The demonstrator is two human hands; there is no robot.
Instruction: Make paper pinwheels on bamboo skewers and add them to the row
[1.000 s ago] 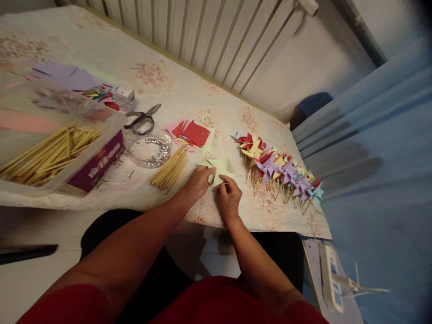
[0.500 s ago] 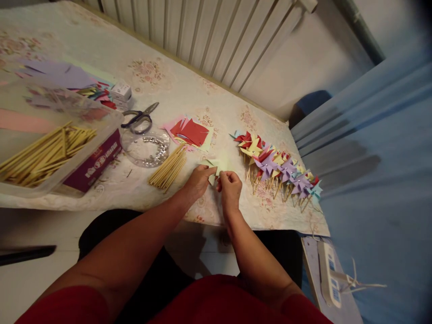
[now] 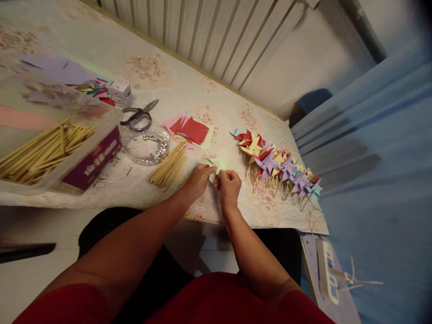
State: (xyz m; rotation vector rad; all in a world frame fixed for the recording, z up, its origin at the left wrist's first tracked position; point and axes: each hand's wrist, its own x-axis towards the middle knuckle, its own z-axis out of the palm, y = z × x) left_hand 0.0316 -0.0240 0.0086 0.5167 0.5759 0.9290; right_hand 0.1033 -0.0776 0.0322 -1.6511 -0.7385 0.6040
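My left hand [image 3: 199, 180] and my right hand [image 3: 230, 186] are side by side near the table's front edge, both pinching a pale green paper piece [image 3: 212, 165] folded into points. Most of the paper is hidden behind my fingers. A loose bundle of wooden sticks [image 3: 169, 166] lies just left of my left hand. A row of finished paper pinwheels on sticks [image 3: 276, 165], red, yellow, purple and teal, lies to the right of my right hand.
A stack of red and pink paper squares [image 3: 191, 130] lies behind the hands. A clear round dish of pins [image 3: 146, 145], scissors [image 3: 138, 116], a clear tray of sticks [image 3: 50, 144] and coloured paper sheets [image 3: 64, 72] fill the left. A power strip [image 3: 326, 272] lies lower right.
The green paper went from lying spread on the table to being gathered between both hands. My right hand rose slightly and closed over it.
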